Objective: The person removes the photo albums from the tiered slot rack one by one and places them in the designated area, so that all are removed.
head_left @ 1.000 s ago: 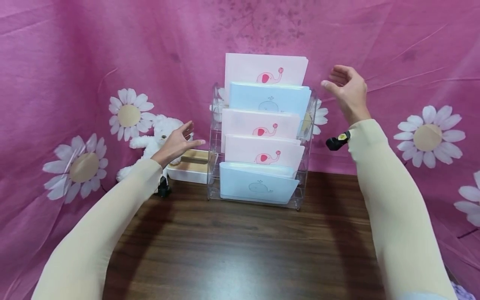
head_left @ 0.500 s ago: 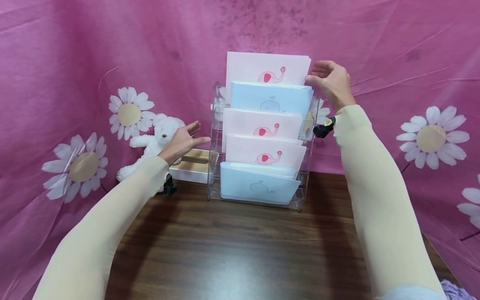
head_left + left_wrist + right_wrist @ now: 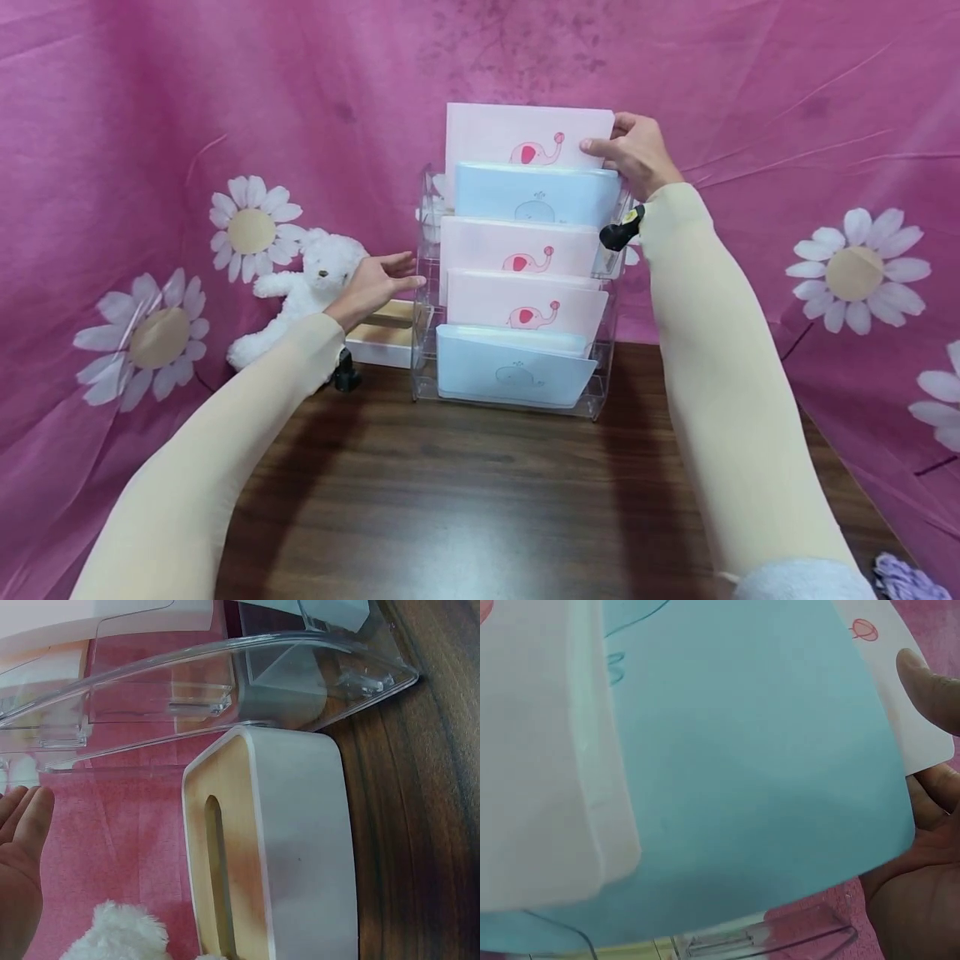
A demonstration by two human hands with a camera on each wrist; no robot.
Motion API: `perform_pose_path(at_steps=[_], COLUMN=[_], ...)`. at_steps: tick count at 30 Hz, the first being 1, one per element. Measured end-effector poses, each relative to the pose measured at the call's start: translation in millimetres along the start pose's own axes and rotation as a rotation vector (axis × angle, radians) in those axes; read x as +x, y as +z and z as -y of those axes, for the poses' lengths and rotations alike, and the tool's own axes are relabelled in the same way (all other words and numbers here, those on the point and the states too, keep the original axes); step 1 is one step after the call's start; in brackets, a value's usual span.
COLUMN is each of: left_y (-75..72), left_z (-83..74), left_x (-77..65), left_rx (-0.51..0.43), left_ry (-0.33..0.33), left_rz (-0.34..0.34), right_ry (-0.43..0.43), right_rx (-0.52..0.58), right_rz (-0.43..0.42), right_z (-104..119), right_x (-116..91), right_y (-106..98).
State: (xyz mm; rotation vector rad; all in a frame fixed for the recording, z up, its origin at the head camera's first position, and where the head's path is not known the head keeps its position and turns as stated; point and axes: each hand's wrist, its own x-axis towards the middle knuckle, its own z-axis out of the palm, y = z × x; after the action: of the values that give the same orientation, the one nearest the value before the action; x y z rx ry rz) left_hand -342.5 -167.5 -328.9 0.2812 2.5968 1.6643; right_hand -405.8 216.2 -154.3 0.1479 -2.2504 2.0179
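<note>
A clear plastic tiered rack (image 3: pixel 424 367) stands on the table, holding pink and pale blue folders in steps. My right hand (image 3: pixel 637 157) grips the right edge of the topmost pink folder (image 3: pixel 483 133), which has a red elephant drawing. In the right wrist view, the thumb (image 3: pixel 930 694) lies on its front and the other fingers are behind it. A blue whale folder (image 3: pixel 495 196) sits just in front. My left hand (image 3: pixel 375 287) is at the rack's left side, fingers extended, holding nothing; whether it touches the rack I cannot tell.
Left of the rack is a white box with a slotted wooden top (image 3: pixel 300 840). A white plush bear (image 3: pixel 288 312) sits beside it, partly behind my left arm. Pink flowered cloth (image 3: pixel 750 100) hangs behind and around. Something purple and knitted (image 3: pixel 903 579) lies at the lower right.
My right hand has moved left from beside the rack and taken hold of the top pink folder's edge. The left hand has shifted slightly right, closer to the rack.
</note>
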Motion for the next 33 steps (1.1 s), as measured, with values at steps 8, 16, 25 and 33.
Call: perform_pose_path(at_steps=[8, 16, 25, 33], left_y=[6.7, 22.1, 29.2, 31.4], left_z=[0.5, 4.7, 6.2, 5.9], left_x=[0.8, -6.0, -12.7, -13.6], left_rx=[0.0, -0.167, -0.176, -0.143], left_ry=[0.015, -0.037, -0.045, -0.036], left_rz=[-0.032, -0.096, -0.144, -0.175], right_ry=[0.083, 0.108, 0.056, 0.064], right_rx=[0.009, -0.141, -0.22, -0.298], right_rz=[0.032, 0.045, 0.004, -0.052], right_z=[3, 0, -3, 1], right_x=[0, -1, -2, -3], right_y=[-2, -1, 2, 3])
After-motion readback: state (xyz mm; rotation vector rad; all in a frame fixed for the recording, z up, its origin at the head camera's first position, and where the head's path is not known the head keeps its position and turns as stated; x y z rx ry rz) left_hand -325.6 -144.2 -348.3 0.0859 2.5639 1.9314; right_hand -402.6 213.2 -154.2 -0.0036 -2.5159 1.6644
